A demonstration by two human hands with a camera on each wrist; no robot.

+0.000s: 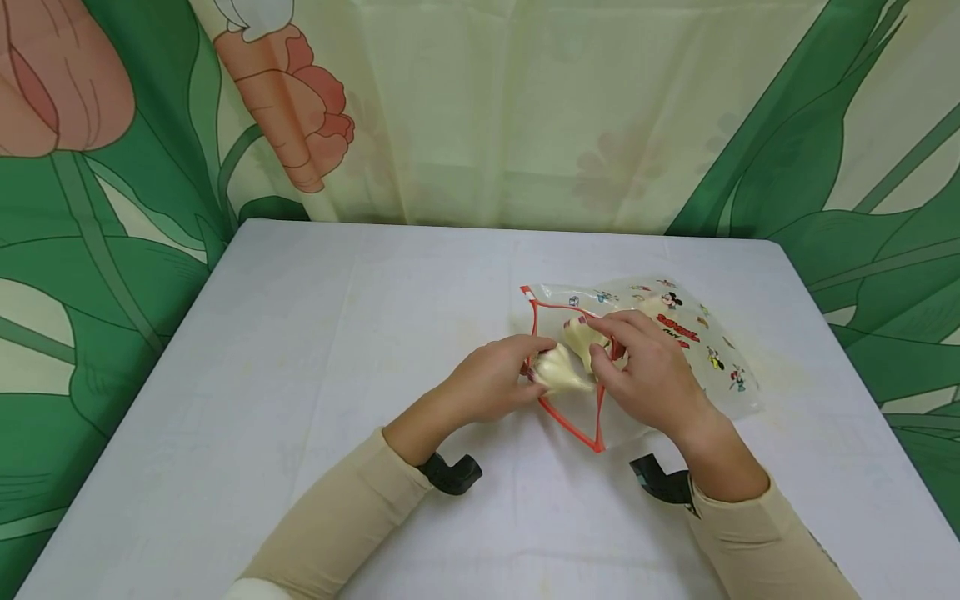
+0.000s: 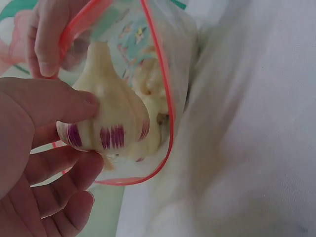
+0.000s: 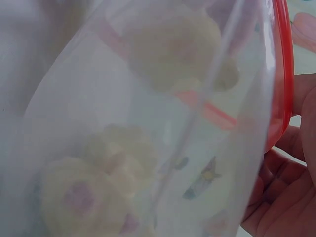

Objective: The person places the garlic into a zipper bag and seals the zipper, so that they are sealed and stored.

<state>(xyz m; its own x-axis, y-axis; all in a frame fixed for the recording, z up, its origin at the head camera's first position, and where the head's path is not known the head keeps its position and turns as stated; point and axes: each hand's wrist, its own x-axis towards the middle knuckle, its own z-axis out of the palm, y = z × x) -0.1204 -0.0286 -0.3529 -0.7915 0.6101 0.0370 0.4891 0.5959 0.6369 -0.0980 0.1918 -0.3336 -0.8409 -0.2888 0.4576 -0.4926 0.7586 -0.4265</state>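
My left hand [image 1: 491,379] pinches a garlic bulb [image 2: 111,108] between thumb and fingers. The bulb is pale with purple streaks and lies at the mouth of a clear zip bag [image 1: 705,325]. My right hand [image 1: 652,371] grips the bag's red-edged rim, its fingers curled around it in the right wrist view. A second garlic bulb [image 1: 583,335] shows within the opening, by the right fingertips. Through the hazy plastic in the right wrist view, more pale bulbs [image 3: 84,197] appear blurred.
Cartoon figures and red lettering are printed on the bag, which lies right of centre on the white-covered table [image 1: 360,333]. A curtain [image 1: 487,108] with flowers and green leaves hangs behind. Black straps [image 1: 453,475] sit at both wrists.
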